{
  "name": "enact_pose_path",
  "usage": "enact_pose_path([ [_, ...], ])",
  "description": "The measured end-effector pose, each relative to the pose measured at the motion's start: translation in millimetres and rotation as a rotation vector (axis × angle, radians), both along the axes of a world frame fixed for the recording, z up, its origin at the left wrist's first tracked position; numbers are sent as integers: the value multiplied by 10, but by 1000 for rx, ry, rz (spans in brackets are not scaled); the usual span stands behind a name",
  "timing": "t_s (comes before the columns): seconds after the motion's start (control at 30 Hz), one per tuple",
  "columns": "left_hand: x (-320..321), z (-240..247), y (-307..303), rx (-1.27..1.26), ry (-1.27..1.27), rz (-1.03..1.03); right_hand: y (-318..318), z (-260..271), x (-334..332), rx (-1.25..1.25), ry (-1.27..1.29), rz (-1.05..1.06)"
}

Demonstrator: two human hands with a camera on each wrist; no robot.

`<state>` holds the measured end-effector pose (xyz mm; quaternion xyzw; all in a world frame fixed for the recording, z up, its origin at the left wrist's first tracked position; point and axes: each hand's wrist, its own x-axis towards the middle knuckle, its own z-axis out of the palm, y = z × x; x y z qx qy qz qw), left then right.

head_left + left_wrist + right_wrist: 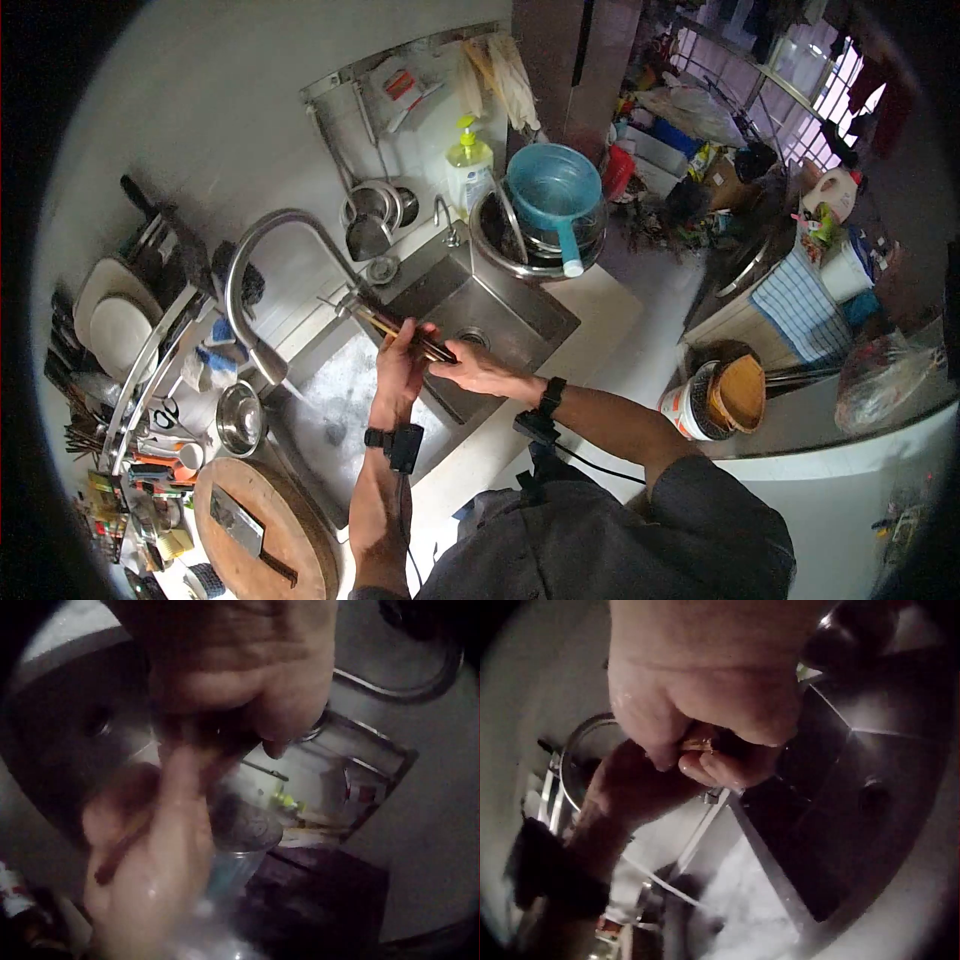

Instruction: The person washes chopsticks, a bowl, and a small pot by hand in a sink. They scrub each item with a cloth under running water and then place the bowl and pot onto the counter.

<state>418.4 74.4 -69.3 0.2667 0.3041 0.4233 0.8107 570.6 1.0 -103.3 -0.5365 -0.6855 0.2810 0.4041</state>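
A bundle of thin brown sticks, apparently chopsticks [437, 351], is held by both hands over the double sink. The left hand [398, 368] curls round the bundle near its middle. Close beside it, the right hand [478, 369] grips the end nearer the body's right. In the left wrist view a dark stick tip [109, 868] pokes out from the right hand [154, 855]. Light stick ends [698, 745] show between the two hands in the right wrist view. A thin stream falls from the curved tap [268, 362] into the foamy left basin [345, 400].
Left of the sink are a metal bowl [240, 418] and a round board [225, 560] with a cleaver [237, 520]. Beyond the right basin [530, 345] stand a blue dipper [553, 185] on a steel pot and a soap bottle [469, 170]. A dish rack [150, 370] is at far left.
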Motion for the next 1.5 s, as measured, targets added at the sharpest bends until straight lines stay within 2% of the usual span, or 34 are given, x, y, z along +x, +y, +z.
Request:
enact_pose_path([
  [0.07,453,83,78,60,45,-119,-68,306,281,-662,618,-70],
  [0.13,896,209,118,104,154,-179,-38,403,575,-649,685,-123],
  [0.2,1287,259,138,148,272,-227,35,365,868,-696,1047,-148],
  [0.27,1530,285,193,144,288,-265,147,307,1055,-654,1156,-163],
  [0.33,1674,346,249,115,299,-345,251,358,1190,-657,1447,-130],
  [0.37,1842,332,220,69,310,-182,278,372,1245,-685,1464,-210],
  [0.4,1843,319,278,67,321,-181,293,425,1287,-688,1474,-207],
  [0.47,1817,220,483,56,292,-350,370,503,1372,-622,1582,-150],
  [0.53,1938,140,602,26,283,-322,446,527,1466,-608,1592,-100],
  [0.6,2044,85,649,-53,179,-233,472,530,1555,-650,1754,-47],
  [0.63,1951,118,689,3,167,-386,522,457,1604,-675,1716,13],
  [0.67,1959,116,668,0,168,-382,501,412,1627,-681,1716,15],
  [0.73,2013,100,620,-40,146,-294,402,493,1668,-677,1705,-46],
  [0.77,2014,100,604,-41,146,-294,428,244,1721,-655,1703,59],
  [0.9,2014,121,584,-15,239,-245,270,266,1779,-673,1666,69],
  [0.97,2002,94,575,-14,253,-236,232,90,1811,-748,1737,188],
  [1.1,1989,57,515,-5,335,-181,57,90,1800,-793,1701,277],
  [1.2,1928,-1,467,-14,344,-144,15,46,1766,-850,1723,437],
  [1.33,1630,-160,242,4,344,-92,-31,-30,1602,-893,1499,370],
  [1.4,1344,-461,174,-49,345,-41,-25,-89,1492,-927,1349,311],
  [1.43,1156,-677,79,208,419,-57,-10,-113,1407,-956,1334,344],
  [1.47,984,-797,-29,463,499,-72,10,-161,1298,-955,1156,247],
  [1.5,900,-709,-171,29,308,93,24,-209,1181,-942,974,156],
])
